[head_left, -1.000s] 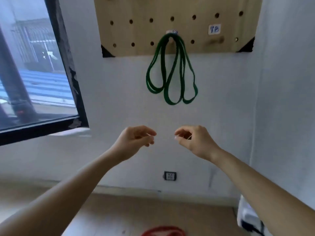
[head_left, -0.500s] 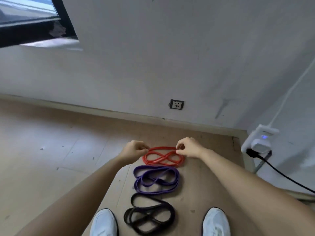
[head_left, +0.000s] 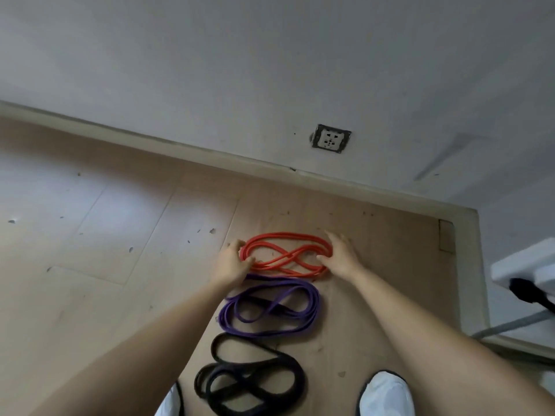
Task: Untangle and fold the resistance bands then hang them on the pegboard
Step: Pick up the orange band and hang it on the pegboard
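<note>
Now the view is dipping to the floor (head_left: 90, 265), away from the pegboard seen a second ago, where a green band was already hanging and both grips were hovering empty. The left grip (head_left: 232, 262) is curling its fingers over one end of the red band (head_left: 285, 255), and the right grip (head_left: 342, 256) is clasping the opposite end between thumb and fingers. The red band is lying as a crossed, figure-eight coil on the floor, directly below the wall socket (head_left: 330, 139) and nearest to it. The purple band (head_left: 288, 284) is lying next, farther from the socket and just beside the red one. The black band (head_left: 252, 378) is lying farthest from the socket, between the white shoes (head_left: 386, 394). Judged from this, one band is finished and the red one is being taken up. Untangling, folding and hanging are still waiting for three bands.
</note>
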